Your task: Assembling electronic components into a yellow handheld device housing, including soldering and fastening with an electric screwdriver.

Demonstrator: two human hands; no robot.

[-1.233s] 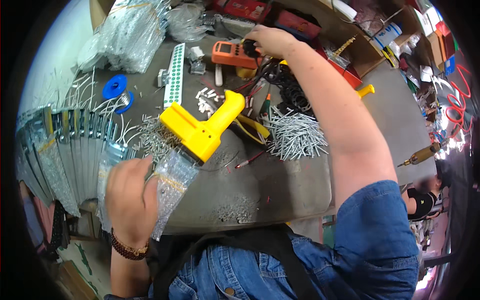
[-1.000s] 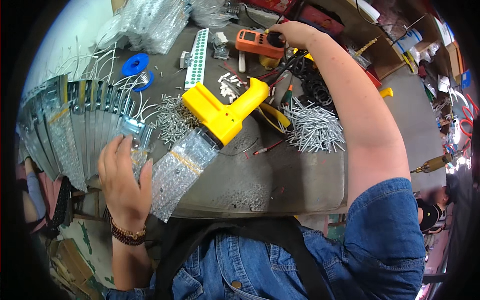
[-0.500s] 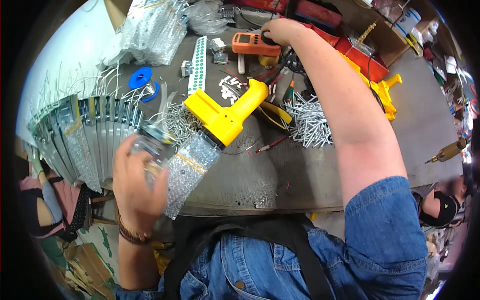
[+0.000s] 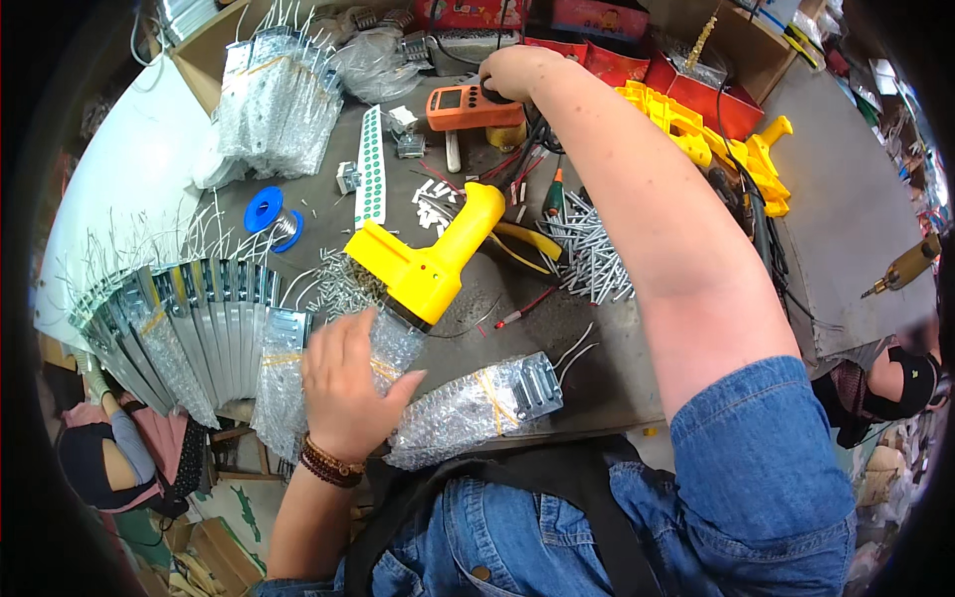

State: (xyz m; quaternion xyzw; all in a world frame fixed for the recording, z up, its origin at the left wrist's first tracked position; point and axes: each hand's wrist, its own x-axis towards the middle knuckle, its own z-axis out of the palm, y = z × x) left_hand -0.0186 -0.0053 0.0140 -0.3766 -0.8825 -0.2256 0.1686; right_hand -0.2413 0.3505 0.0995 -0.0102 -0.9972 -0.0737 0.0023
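Note:
My left hand (image 4: 343, 383) lies flat with spread fingers on a bubble-wrapped packet (image 4: 284, 388) at the near edge of the grey table (image 4: 597, 343). A second bubble-wrapped packet (image 4: 477, 406) with a metal bracket showing at its end lies just right of that hand, apart from it. A yellow gun-shaped tool (image 4: 428, 264) rests on the table right behind the hand. My right arm reaches far across, and my right hand (image 4: 517, 70) is curled over the right end of an orange meter (image 4: 466, 105).
A fan of wrapped packets (image 4: 169, 328) lines the left edge, with more piled at the back left (image 4: 274, 99). A blue spool (image 4: 264, 211), a green-dotted strip (image 4: 371, 164), metal pins (image 4: 592, 249), yellow plastic parts (image 4: 716, 139) and a drill (image 4: 900, 269) lie around. Other people sit at the lower left (image 4: 99, 448) and at the right (image 4: 890, 383).
My left hand has set down the wrapped packet it held; a packet now lies at the table's front edge, and the hand rests flat on another. My right hand stays at the orange meter.

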